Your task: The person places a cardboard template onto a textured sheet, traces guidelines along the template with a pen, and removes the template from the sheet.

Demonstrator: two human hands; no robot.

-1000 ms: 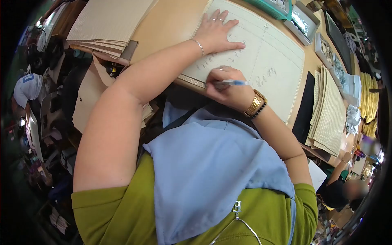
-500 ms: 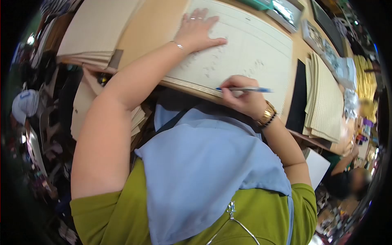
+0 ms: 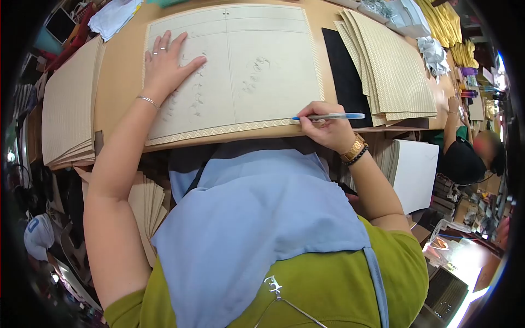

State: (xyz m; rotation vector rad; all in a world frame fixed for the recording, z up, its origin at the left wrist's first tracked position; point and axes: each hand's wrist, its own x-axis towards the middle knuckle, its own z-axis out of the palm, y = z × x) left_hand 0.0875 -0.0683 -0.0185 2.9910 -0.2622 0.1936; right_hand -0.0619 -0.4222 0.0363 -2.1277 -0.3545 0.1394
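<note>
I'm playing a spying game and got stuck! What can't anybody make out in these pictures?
All in the head view:
Scribbly marks on the pale sheet: too faint and small to read.
What's under the left hand: the palm covers it.
Some fingertips of the right hand: curled behind the hand.
Green thing at the top: cut off by the picture's edge.
Person at the right: head blurred.

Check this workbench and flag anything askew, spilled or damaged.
The textured sheets on the right are askew: their edges fan out unevenly, partly over the black sheet. I see no spill or damage.
</note>
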